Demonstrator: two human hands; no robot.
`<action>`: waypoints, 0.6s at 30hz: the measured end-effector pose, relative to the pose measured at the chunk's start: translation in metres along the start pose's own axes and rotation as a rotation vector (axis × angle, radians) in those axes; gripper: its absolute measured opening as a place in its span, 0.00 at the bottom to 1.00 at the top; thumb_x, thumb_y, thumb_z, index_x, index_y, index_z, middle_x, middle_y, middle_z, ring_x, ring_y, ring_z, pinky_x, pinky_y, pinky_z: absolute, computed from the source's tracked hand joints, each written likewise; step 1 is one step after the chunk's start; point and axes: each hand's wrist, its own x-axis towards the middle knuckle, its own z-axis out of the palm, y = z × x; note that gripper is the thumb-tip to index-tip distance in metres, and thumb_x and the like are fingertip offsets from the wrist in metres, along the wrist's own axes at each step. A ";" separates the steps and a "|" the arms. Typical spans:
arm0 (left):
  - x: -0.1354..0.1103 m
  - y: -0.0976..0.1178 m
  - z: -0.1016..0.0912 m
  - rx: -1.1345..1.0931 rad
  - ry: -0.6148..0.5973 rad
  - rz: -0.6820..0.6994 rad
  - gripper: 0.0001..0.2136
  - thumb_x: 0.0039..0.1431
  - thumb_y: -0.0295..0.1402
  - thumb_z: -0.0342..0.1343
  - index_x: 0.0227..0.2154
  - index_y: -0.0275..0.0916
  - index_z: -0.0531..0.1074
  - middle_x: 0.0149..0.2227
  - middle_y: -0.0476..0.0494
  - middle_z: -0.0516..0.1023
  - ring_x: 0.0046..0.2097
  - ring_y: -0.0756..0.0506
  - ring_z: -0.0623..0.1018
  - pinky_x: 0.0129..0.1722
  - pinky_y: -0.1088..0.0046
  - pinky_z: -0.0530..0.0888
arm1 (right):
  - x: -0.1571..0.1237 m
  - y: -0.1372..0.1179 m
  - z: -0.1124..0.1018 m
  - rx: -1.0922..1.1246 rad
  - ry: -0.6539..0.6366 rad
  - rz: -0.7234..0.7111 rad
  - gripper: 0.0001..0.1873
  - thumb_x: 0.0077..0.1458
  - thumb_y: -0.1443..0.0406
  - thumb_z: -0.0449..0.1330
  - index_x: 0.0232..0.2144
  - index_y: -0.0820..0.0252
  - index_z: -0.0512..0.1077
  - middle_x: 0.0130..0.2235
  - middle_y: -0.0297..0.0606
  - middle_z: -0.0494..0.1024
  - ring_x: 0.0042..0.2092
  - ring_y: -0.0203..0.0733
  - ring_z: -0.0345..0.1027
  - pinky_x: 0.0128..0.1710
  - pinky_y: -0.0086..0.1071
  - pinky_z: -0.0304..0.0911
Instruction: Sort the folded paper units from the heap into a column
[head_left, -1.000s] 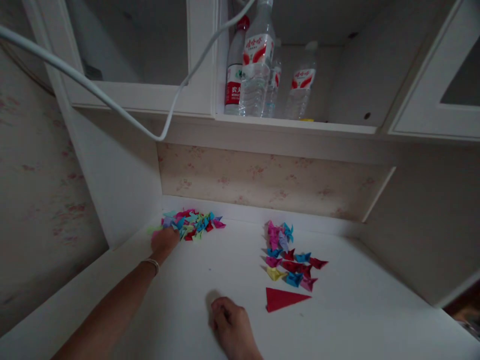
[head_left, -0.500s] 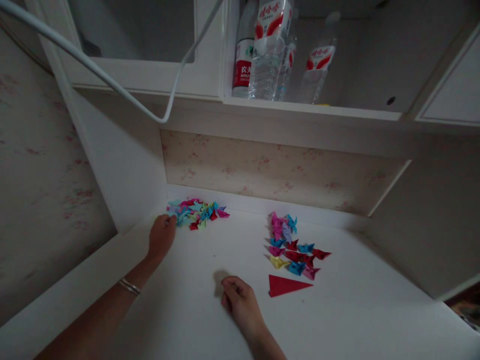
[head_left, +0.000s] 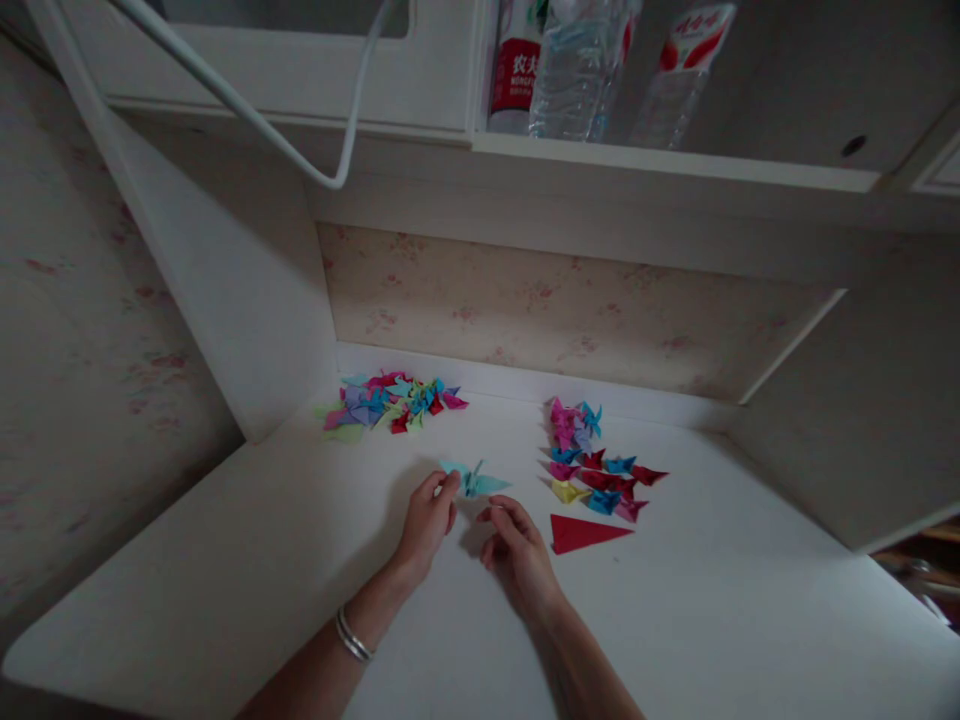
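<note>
My left hand [head_left: 429, 517] pinches a light blue folded paper piece [head_left: 474, 482] at its left end, just above the white desk [head_left: 697, 610]. My right hand [head_left: 516, 548] hovers beside it with fingers curled, its fingertips close under the piece; whether it touches the paper I cannot tell. A pile of small folded paper pieces in many colours [head_left: 390, 400] lies at the back left. A second group of folded pieces [head_left: 589, 462] lies to the right of my hands. A flat red paper triangle [head_left: 585, 532] rests right of my right hand.
A shelf above holds several plastic water bottles [head_left: 577, 65]. A white cable [head_left: 247, 110] hangs across the upper left. A white side panel [head_left: 225, 290] closes the desk nook on the left, and flowered wallpaper covers the back wall [head_left: 555, 310].
My left hand left the back-left pile and came to the desk's middle with a light blue piece. My right hand moved up beside it. The camera tilted down.
</note>
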 end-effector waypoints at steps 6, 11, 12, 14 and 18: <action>-0.004 -0.008 0.002 0.038 0.059 0.033 0.17 0.51 0.50 0.55 0.26 0.39 0.68 0.12 0.60 0.56 0.15 0.54 0.56 0.17 0.79 0.54 | -0.001 -0.003 0.003 -0.016 -0.016 -0.042 0.17 0.50 0.58 0.64 0.28 0.57 0.59 0.42 0.36 0.75 0.23 0.33 0.70 0.19 0.25 0.58; -0.010 -0.007 0.003 0.088 0.024 0.096 0.15 0.52 0.47 0.56 0.25 0.39 0.71 0.18 0.53 0.67 0.19 0.52 0.64 0.19 0.77 0.58 | -0.003 -0.002 0.004 -0.100 0.002 -0.056 0.17 0.49 0.56 0.65 0.37 0.57 0.67 0.42 0.36 0.73 0.26 0.35 0.71 0.20 0.25 0.61; -0.011 -0.007 0.004 0.079 0.002 0.104 0.15 0.52 0.47 0.57 0.26 0.39 0.72 0.21 0.51 0.70 0.20 0.51 0.65 0.19 0.77 0.59 | -0.002 -0.001 0.004 -0.108 0.012 -0.058 0.18 0.48 0.56 0.65 0.39 0.57 0.67 0.44 0.37 0.73 0.26 0.35 0.71 0.20 0.26 0.61; -0.013 -0.007 0.004 0.074 -0.054 0.116 0.14 0.52 0.46 0.57 0.25 0.38 0.73 0.26 0.48 0.72 0.22 0.51 0.67 0.19 0.77 0.59 | -0.002 0.000 0.004 -0.116 0.039 -0.071 0.20 0.48 0.55 0.65 0.41 0.57 0.68 0.46 0.39 0.72 0.27 0.35 0.71 0.20 0.26 0.62; -0.017 -0.008 0.004 0.110 -0.147 0.162 0.14 0.53 0.44 0.56 0.24 0.37 0.74 0.30 0.46 0.72 0.22 0.53 0.67 0.19 0.76 0.60 | 0.001 0.002 0.003 -0.094 0.090 -0.073 0.20 0.50 0.55 0.64 0.42 0.59 0.69 0.37 0.37 0.75 0.26 0.35 0.70 0.19 0.25 0.62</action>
